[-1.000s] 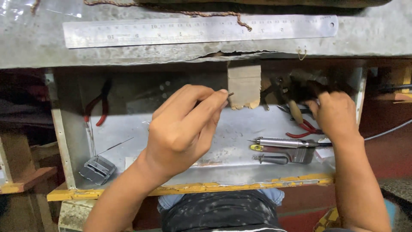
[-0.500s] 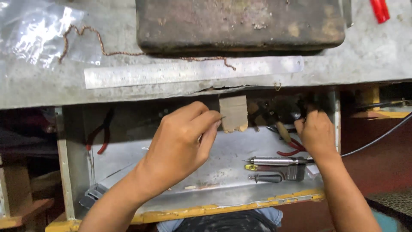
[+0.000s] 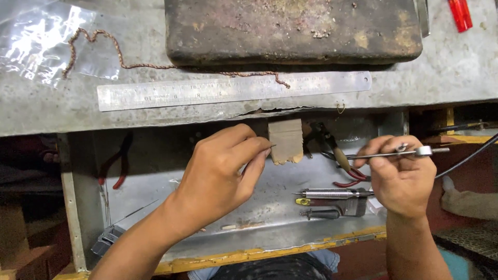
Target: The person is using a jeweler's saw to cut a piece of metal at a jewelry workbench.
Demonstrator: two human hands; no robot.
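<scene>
My left hand [image 3: 223,176] is pinched on a tiny thin metal piece [image 3: 272,147], held just left of the worn wooden bench peg [image 3: 286,140] that sticks out under the bench edge. My right hand [image 3: 402,173] grips a slim metal hand tool [image 3: 399,152] held level, its end pointing right, with a dark hose [image 3: 467,158] trailing off to the right. Both hands hover over a metal drawer tray [image 3: 207,228].
A steel ruler [image 3: 233,89] lies on the grey bench top, with a twisted copper-coloured chain [image 3: 98,49] and a dark heavy block [image 3: 293,31] behind it. Red-handled pliers [image 3: 118,161] and several hand tools [image 3: 332,197] lie in the tray. A plastic bag [image 3: 36,41] lies far left.
My right hand has lifted the slim metal tool out from among the tools in the tray. The view has tilted up to show more of the bench top. My left hand keeps its pinch.
</scene>
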